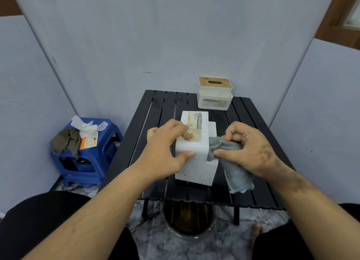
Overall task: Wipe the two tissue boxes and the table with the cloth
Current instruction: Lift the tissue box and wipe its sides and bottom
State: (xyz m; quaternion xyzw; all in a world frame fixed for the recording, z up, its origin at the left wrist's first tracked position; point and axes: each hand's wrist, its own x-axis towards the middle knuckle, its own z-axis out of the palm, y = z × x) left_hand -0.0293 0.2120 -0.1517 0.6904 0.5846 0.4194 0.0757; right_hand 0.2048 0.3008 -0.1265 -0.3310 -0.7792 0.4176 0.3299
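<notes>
On the near half of the black slatted table (251, 111): a white tissue box (194, 162), tipped over with its label face up, speckled with dark spots along the lower front. Left hand (165, 148) clamped on it, thumb on the near face, fingers curled over the top onto the label. Right hand (251, 148) closed round a bunched grey cloth (235, 168), thumb and fingers pinching the wad against the step on the box's right side, a loose tail hanging below the palm. Second tissue box (215, 94), upright with a wooden lid, at the far edge, well apart from both hands.

Probably light, stiff plastic, hollow, smooth enough to slide on the slats under a sideways rub; hence a need for bracing from the opposite side. Best held across the broad faces, away from the paper label, likely to scuff or peel when damp. Cloth soft and limp; better kept balled in the fist for pressing into the inner corner of the step. Far box's lid possibly loose, so safer taken by the body.

Off to the left: a blue stool (87, 152) with rag and papers. Under the table: a basin of murky water (189, 219).
</notes>
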